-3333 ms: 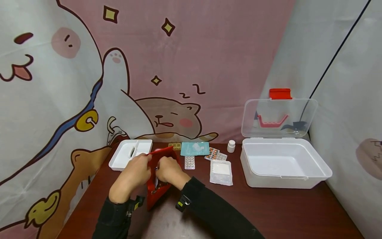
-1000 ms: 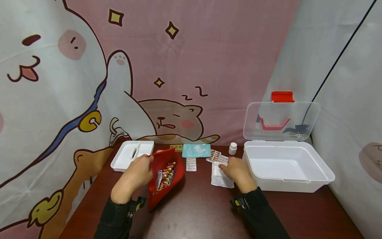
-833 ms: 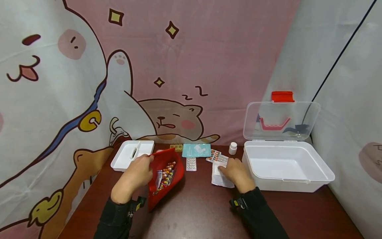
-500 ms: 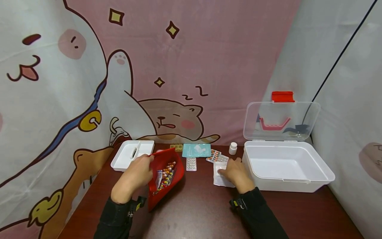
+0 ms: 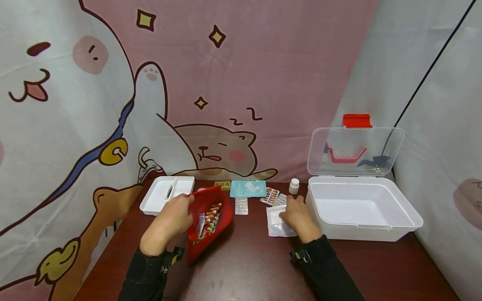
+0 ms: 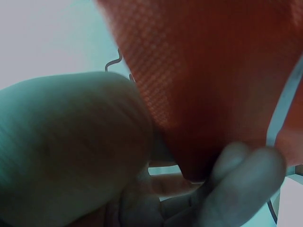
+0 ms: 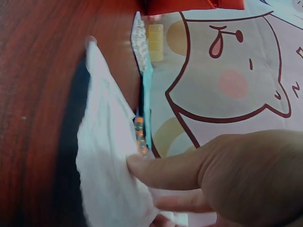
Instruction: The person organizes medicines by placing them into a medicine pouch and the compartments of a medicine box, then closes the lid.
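Note:
My left hand grips the left edge of a red pouch; the pouch gapes and shows several capsule blister strips inside. In the left wrist view the red fabric runs between thumb and fingers. On the right, my right hand pinches the right side of a white gauze packet. The right wrist view shows the thumb on the packet's face, the packet lifted at a tilt, with other fingertips partly hidden behind it. Orange-and-white blister packs lie just beyond the packet.
An open white box with a raised clear lid stands right of my right hand. A white bottle, teal packet, silver blister pack and yellow pack lie along the back. A white tray-like case is at left.
My right hand has left the red pouch and moved right to the gauze packet, which it now holds and tilts. The pouch's contents have come into view; my left hand keeps its grip.

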`<state>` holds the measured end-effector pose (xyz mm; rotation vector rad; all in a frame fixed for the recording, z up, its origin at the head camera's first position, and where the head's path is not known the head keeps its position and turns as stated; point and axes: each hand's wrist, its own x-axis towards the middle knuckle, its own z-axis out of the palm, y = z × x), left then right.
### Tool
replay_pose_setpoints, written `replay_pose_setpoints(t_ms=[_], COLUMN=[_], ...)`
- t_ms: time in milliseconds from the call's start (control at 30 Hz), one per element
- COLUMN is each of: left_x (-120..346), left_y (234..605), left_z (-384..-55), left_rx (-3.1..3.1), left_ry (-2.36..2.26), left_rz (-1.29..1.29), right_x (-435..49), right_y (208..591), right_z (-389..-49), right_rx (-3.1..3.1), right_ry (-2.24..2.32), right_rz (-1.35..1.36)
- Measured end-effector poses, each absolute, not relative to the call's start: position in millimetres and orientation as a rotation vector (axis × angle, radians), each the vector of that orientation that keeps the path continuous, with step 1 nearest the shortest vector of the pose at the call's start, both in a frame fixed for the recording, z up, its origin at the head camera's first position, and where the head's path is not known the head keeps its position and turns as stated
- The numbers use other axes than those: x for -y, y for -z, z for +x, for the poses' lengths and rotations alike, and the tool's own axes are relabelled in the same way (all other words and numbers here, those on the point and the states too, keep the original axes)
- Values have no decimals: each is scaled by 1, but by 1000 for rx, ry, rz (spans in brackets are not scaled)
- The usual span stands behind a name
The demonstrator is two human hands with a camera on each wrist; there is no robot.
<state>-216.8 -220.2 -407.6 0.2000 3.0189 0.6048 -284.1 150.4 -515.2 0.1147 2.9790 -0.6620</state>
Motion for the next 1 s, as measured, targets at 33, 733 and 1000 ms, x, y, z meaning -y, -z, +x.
replay_pose_setpoints(t_ms=[33, 733, 1000], left_x=[220, 222, 221], left_y=[408, 409, 408], left_z=[-217, -217, -217], left_rx=[-3016, -3019, -3012], left_ry=[-608, -606, -612], left_rz=[192, 213, 204], right_x=[-152, -141, -122], right_y=[518, 468, 449], right_z=[-287, -268, -257], right_rx=[-2984, -3078, -2892], right_ry=[678, 1091, 1464], right_rz=[100, -198, -277])
